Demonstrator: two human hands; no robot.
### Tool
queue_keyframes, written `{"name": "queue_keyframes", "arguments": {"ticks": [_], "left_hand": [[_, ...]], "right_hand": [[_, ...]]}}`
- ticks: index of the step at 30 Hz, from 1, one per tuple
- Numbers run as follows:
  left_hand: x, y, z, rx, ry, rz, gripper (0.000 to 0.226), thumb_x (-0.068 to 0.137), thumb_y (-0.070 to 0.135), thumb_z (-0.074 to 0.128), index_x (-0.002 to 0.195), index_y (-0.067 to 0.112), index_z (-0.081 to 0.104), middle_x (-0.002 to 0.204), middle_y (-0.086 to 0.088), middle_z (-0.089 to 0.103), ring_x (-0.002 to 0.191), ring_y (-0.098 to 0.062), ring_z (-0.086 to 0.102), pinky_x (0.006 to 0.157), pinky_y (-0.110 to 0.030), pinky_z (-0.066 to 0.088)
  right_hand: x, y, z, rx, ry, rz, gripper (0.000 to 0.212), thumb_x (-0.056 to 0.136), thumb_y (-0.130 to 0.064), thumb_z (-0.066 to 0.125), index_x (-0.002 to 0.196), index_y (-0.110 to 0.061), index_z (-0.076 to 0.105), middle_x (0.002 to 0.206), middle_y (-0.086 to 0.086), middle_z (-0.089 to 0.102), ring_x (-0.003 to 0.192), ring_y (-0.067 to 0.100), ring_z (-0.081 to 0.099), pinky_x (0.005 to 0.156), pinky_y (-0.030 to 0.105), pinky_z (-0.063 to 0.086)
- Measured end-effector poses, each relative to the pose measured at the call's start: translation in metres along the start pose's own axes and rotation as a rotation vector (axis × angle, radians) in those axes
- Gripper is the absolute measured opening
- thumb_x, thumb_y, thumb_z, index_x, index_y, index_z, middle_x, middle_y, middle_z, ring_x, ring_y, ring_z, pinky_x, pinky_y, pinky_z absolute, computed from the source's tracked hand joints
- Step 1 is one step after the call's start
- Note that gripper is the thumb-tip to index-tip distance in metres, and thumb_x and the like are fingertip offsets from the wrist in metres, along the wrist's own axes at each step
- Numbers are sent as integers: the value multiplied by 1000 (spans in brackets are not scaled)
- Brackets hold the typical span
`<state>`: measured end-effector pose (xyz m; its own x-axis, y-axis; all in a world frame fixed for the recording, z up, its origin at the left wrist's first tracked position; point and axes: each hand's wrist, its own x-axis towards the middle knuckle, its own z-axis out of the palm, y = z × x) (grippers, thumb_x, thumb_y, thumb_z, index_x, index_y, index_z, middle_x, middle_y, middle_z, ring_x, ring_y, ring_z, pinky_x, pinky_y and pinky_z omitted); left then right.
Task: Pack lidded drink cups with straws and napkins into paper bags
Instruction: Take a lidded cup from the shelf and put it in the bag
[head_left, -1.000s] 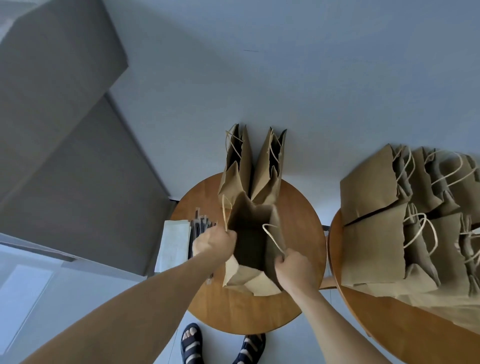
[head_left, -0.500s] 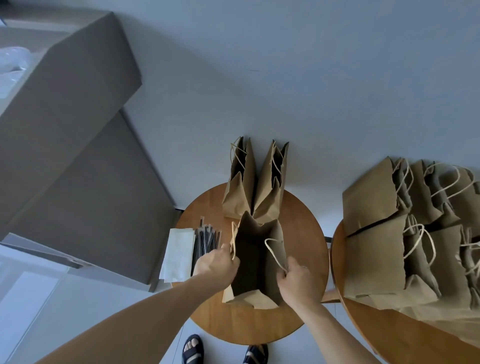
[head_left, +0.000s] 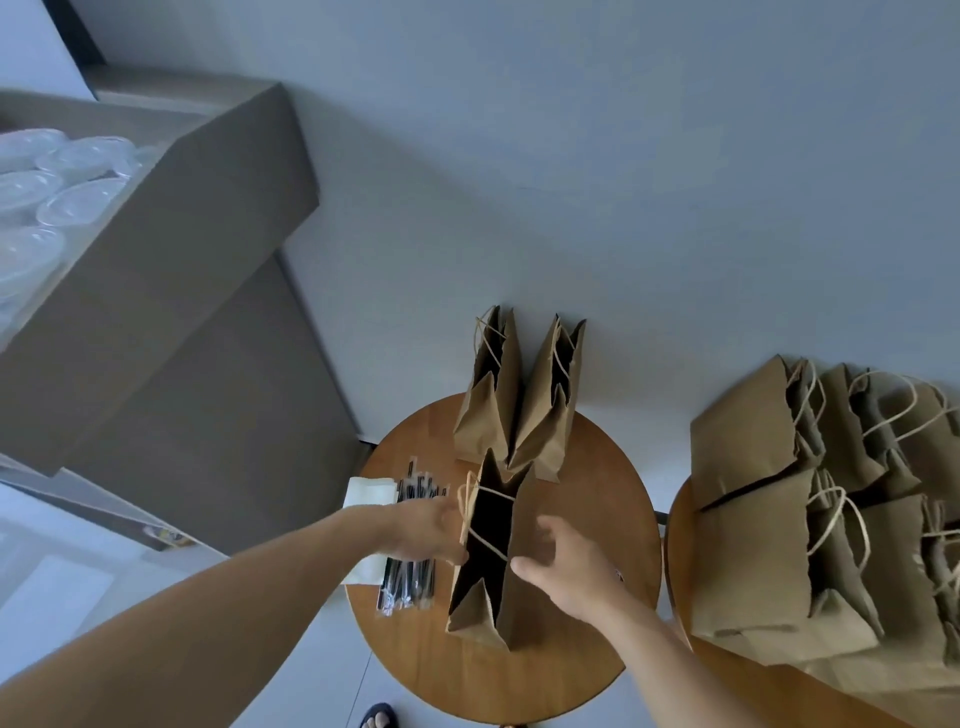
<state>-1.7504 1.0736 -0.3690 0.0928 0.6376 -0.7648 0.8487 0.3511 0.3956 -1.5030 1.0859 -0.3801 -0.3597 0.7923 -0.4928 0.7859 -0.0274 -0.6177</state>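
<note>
An open brown paper bag (head_left: 522, 540) stands on the round wooden table (head_left: 597, 519), its dark mouth facing me. My left hand (head_left: 423, 530) is at the bag's left rim beside the twine handle, fingers curled against the paper. My right hand (head_left: 569, 569) lies against the bag's right wall with fingers spread and relaxed. Wrapped black straws (head_left: 408, 582) lie left of the bag, partly under my left hand. White napkins (head_left: 369, 491) sit beside them at the table's left edge. Clear lidded cups (head_left: 57, 192) fill a cardboard box (head_left: 197, 208) at the far left.
Two more paper bags (head_left: 493, 395) (head_left: 550, 405) stand at the back of the table against the wall. A second round table (head_left: 737, 680) on the right carries a pile of several flat bags (head_left: 769, 525). My sandalled foot (head_left: 379, 719) shows below.
My right hand has let go of the bag's right rim and now rests spread on its side. The bag's mouth has narrowed. The view has swung left, revealing the cups.
</note>
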Motion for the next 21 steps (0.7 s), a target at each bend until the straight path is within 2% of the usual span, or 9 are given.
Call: {"name": "queue_keyframes", "arguments": {"ticks": [1,3,4,6,7,10,11,15,21], "left_hand": [[-6,3,-9,67,-11,6,84,68,58,67,141,32,34,132,4,54,119,-20,54,93,-31,46],[-23,11,-32,194,6,-3,85,72,43,67,147,25,31,139,1,49,127,-24,49,99,-37,47],[-33,16,-46,244,34,-12,80,76,38,66,147,21,33,140,-1,49,125,-25,51,101,-39,47],[-57,29,-78,327,116,-9,65,79,43,60,135,16,45,130,-5,58,107,-24,57,91,-36,51],[-70,35,-95,358,176,-3,62,80,48,58,132,17,48,128,-7,59,104,-24,58,89,-35,50],[-116,48,-151,416,386,6,65,93,39,57,151,20,32,150,-3,43,132,-27,45,106,-39,38],[-133,48,-170,425,455,9,66,95,37,56,152,21,29,152,-3,40,135,-27,42,108,-39,36],[-204,34,-235,499,674,-9,64,93,39,56,150,24,32,149,-1,43,136,-27,42,108,-40,38],[-297,-46,-305,510,875,-109,55,94,41,54,145,26,41,147,5,45,131,-23,46,103,-34,38]], "right_hand": [[0,-3,-4,-9,-5,-9,74,83,-55,65,146,-34,35,145,-11,47,128,14,51,102,31,46],[-2,-13,-15,-40,-11,-38,71,85,-47,64,147,-35,33,147,-11,44,129,14,50,103,35,48],[-1,-21,-22,-56,-6,-60,69,86,-43,63,148,-35,32,149,-11,42,132,14,48,104,36,48],[4,-43,-43,-84,32,-121,65,89,-36,61,148,-33,33,152,-9,39,136,16,44,107,39,44],[7,-57,-54,-102,62,-158,62,90,-34,59,147,-31,35,151,-7,40,135,16,44,108,39,43],[18,-119,-86,-170,168,-296,57,93,-31,58,147,-27,38,147,-5,44,132,17,47,108,37,43],[21,-144,-95,-191,196,-351,57,94,-30,58,147,-26,38,148,-5,43,133,17,45,108,37,41],[27,-255,-121,-299,229,-542,54,97,-31,54,148,-22,38,151,-3,39,138,16,39,111,33,32],[33,-409,-115,-425,310,-742,54,92,-32,59,143,-18,46,146,3,47,133,20,45,108,31,34]]}}
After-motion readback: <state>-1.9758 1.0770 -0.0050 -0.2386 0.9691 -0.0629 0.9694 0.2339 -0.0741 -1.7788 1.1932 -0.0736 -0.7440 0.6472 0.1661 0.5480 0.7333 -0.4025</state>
